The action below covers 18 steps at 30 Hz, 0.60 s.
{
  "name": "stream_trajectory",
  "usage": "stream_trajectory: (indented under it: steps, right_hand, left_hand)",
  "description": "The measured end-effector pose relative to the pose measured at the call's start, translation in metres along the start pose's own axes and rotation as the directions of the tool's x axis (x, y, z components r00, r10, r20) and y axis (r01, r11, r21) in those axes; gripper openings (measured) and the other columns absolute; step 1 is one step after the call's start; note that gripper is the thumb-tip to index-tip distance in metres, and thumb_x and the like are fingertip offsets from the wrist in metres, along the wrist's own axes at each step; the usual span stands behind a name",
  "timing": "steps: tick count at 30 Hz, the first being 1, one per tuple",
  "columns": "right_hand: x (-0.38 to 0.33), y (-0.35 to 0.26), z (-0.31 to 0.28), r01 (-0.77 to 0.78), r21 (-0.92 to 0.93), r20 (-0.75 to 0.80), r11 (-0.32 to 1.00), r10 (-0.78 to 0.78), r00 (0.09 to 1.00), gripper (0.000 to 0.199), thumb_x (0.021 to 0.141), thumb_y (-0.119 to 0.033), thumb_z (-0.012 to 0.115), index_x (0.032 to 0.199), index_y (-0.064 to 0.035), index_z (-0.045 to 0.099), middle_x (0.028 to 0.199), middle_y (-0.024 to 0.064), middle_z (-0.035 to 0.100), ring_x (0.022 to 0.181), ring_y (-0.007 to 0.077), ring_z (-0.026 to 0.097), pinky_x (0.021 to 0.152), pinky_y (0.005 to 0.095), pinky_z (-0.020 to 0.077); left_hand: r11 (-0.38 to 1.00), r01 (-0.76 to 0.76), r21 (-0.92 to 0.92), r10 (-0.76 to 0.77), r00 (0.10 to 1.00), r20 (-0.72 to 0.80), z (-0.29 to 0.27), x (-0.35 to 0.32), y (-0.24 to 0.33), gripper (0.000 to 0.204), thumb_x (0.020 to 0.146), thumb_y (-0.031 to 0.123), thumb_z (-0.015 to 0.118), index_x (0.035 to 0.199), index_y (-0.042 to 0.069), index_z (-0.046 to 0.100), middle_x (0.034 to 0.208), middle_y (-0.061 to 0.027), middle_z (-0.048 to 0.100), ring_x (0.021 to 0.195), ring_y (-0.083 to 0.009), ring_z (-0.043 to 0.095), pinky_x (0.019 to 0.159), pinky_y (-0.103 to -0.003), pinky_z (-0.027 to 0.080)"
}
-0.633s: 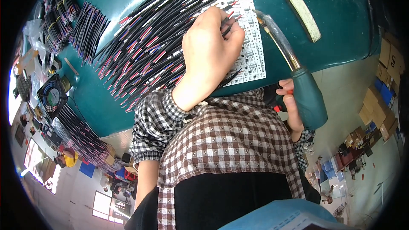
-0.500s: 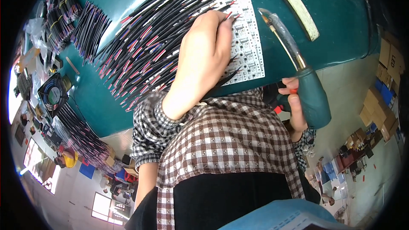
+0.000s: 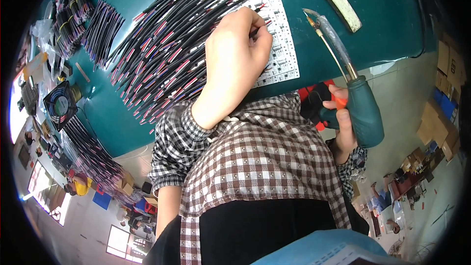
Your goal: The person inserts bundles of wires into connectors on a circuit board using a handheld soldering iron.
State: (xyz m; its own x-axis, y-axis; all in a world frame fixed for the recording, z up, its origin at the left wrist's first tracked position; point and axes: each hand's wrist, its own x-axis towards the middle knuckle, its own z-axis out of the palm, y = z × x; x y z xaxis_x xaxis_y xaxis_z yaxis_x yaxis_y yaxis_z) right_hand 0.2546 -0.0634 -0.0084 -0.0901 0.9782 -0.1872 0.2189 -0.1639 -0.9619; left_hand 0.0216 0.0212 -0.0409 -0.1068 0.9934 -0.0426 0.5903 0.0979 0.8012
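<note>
While pinching a thin black lead wire point(image 3: 259, 28) onto the white circuit-board panel point(image 3: 283, 44) on the teal worktop point(image 3: 387, 14), left hand point(image 3: 235, 64) closed, fingertips down. Right hand point(image 3: 345, 127) wrapped round teal soldering iron point(image 3: 351, 93), clear of the board. Iron's long axis diagonal, tip pointing up-left toward the pinched wire. Likely step: positioning before soldering; next calls for bringing tip to joint.
</note>
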Motion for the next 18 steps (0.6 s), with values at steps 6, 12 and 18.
stream_trajectory:
  steps: [6,12,18]
  right_hand:
    - [-0.006,0.008,-0.002,-0.030,0.026,0.006,0.999,0.030,1.000,0.040,0.097,-0.021,0.054,0.121,0.0105,0.056,0.116,0.0236,0.062,0.106,0.0308,0.063,0.081,0.0344,0.0580]
    - [-0.012,0.017,-0.006,-0.076,0.186,-0.004,0.980,0.078,0.997,0.053,0.087,-0.011,0.074,0.130,0.0079,0.049,0.123,0.0217,0.061,0.113,0.0292,0.063,0.085,0.0358,0.0591]
    - [-0.018,0.016,-0.008,-0.102,0.167,0.021,0.981,0.100,0.995,0.055,0.084,-0.005,0.076,0.128,0.0102,0.048,0.114,0.0215,0.064,0.107,0.0282,0.066,0.083,0.0363,0.0600]
  left_hand:
    - [1.000,-0.026,0.008,0.026,1.000,-0.010,0.002,-0.004,-0.001,0.008,0.080,0.006,0.067,0.086,0.004,0.062,0.078,-0.0120,0.061,0.063,-0.0292,0.061,0.060,-0.039,0.050]
    - [0.995,-0.077,0.063,0.079,0.996,-0.030,0.000,-0.006,0.001,0.008,0.082,0.006,0.069,0.088,0.004,0.065,0.080,-0.0103,0.063,0.068,-0.0244,0.063,0.060,-0.034,0.050]
    - [0.998,-0.041,0.040,0.042,0.999,-0.022,0.003,-0.005,0.003,0.006,0.079,0.008,0.069,0.083,0.007,0.064,0.077,-0.0088,0.061,0.063,-0.0273,0.062,0.058,-0.038,0.049]
